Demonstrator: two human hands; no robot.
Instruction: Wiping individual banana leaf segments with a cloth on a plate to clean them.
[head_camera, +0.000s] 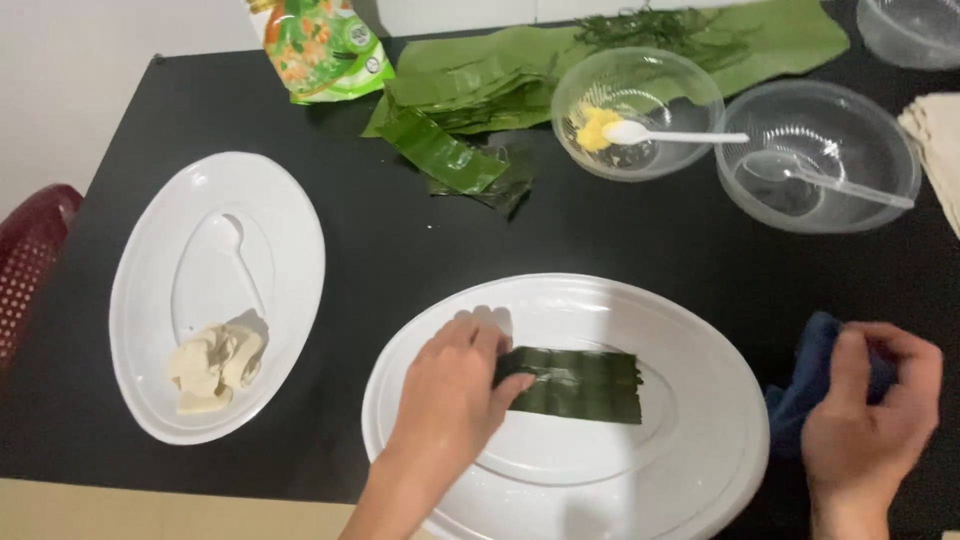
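I log a black table (400, 240) carrying, at left, a white oval plate (290, 220) with a lump of pale dough (213, 365) at its near end. At the far edge I note a green printed packet (322, 45), a stack of banana leaves (480, 75), loose darker leaf strips (450, 155). I count one clear bowl (640, 85) with yellow filling (594, 127) and a white spoon (670, 135), another clear bowl (830, 120) holding a clear spoon (850, 188). A red chair (30, 250) stands left.

dark green leaf strip (573, 384) | white oval platter (700, 380) | blue cloth (810, 375) | black table (400, 240)
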